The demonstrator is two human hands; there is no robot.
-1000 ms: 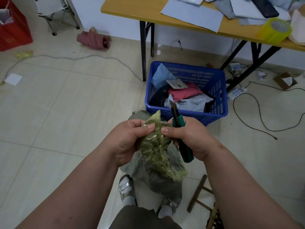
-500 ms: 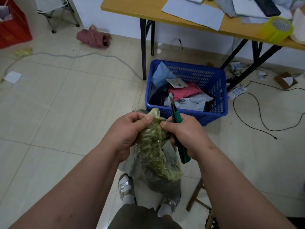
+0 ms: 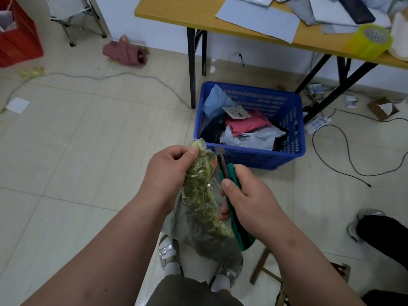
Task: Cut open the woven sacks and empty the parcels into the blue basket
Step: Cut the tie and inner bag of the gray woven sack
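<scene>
My left hand grips the taped, greenish neck of a grey woven sack that hangs down in front of my feet. My right hand holds a green utility knife, blade extended upward beside the sack's neck, thumb on the slider. The blue basket stands on the floor just beyond my hands, with a pink parcel, a light blue parcel, a grey-white parcel and a small card in it.
A wooden table with black legs stands behind the basket, covered with grey mailers and a yellow tape roll. Cables cross the tiled floor on the left and right. A red crate sits far left; a wooden stool is near my right foot.
My right hand has let go of the sack's neck and drawn back and down with the knife; the blade now stands beside the neck. My left hand keeps its grip.
</scene>
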